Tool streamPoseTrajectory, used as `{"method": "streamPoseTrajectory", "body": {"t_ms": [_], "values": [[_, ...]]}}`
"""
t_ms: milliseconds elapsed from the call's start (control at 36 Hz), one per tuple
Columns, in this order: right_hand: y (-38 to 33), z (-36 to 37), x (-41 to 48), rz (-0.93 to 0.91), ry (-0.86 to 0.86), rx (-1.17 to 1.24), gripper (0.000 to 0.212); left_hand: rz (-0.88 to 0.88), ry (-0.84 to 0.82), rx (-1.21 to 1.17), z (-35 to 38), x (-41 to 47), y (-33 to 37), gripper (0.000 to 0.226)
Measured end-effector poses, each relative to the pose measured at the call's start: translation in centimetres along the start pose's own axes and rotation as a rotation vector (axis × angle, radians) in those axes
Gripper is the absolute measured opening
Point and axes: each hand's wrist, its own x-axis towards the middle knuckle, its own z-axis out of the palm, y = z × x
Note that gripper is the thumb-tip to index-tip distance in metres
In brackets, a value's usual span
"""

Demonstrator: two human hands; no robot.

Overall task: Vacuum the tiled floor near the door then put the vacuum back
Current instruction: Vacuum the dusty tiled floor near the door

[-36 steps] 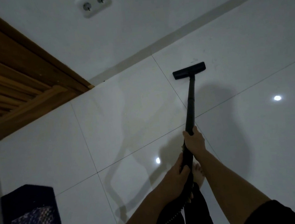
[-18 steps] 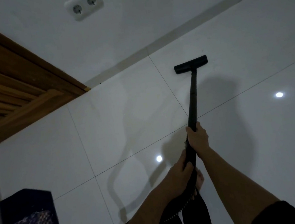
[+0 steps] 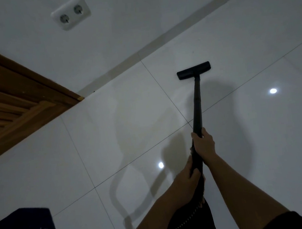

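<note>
Shifted slightly down-frame since earlier: flat black nozzle (image 3: pixel 193 70), right of centre on glossy white tiled floor (image 3: pixel 112 145). Rigid black wand (image 3: pixel 196 106) gripped by right hand (image 3: pixel 203 143), left hand (image 3: pixel 187 182) curled round it lower down. Slatted wooden door (image 3: pixel 9 108), left edge.

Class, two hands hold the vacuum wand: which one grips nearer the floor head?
The right hand grips the wand nearer the floor head; the left hand holds further back, closer to the person's body.
</note>
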Motion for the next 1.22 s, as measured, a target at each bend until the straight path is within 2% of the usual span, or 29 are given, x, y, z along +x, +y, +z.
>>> {"method": "streamPoseTrajectory", "body": {"t_ms": [278,389,528,639,1222], "values": [[2.6,-2.0,-2.6,0.016,0.042,-0.023,0.033,0.012,-0.042,0.04,2.7,-1.8,-1.3,0.053],[3.2,-2.8,-3.5,0.022,0.055,-0.01,0.026,0.003,-0.039,0.074,3.8,-2.0,-1.9,0.054],[4.1,-3.6,-4.6,0.035,0.066,0.009,0.024,-0.074,-0.064,0.155,5.1,-2.2,-3.5,0.071],[4.8,-4.1,-5.4,0.042,0.078,0.015,0.024,-0.091,-0.056,0.16,5.8,-2.7,-4.0,0.075],[5.1,-3.6,-7.9,-0.019,0.071,0.034,0.021,-0.064,-0.012,0.162,6.6,-5.6,-5.0,0.074]]}}
